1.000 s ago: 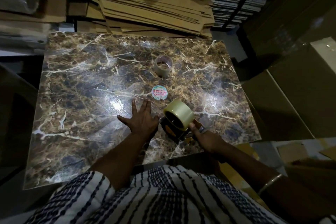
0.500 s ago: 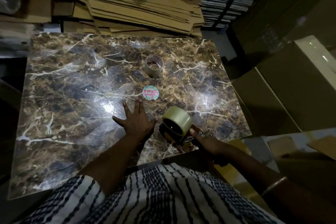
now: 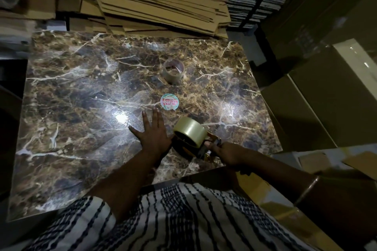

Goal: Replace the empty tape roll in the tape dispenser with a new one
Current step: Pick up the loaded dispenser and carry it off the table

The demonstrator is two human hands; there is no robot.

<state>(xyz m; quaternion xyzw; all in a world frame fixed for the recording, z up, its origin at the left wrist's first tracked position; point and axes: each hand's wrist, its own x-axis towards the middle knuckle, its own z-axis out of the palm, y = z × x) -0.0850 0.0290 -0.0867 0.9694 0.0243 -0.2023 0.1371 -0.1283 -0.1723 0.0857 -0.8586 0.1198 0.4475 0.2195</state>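
Clear new tape roll (image 3: 190, 131) seated on dispenser (image 3: 195, 149) at bench (image 3: 81, 108) near edge. Right hand (image 3: 228, 154) grips dispenser handle; left hand (image 3: 152, 135) flat, fingers spread, beside it. Empty core (image 3: 174, 70) well apart. Likely next: thread tape end.

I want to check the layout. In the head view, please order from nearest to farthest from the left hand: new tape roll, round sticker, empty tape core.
1. New tape roll, on the dispenser just right of the left hand.
2. Round sticker, just beyond the fingertips.
3. Empty tape core, farther back on the table.
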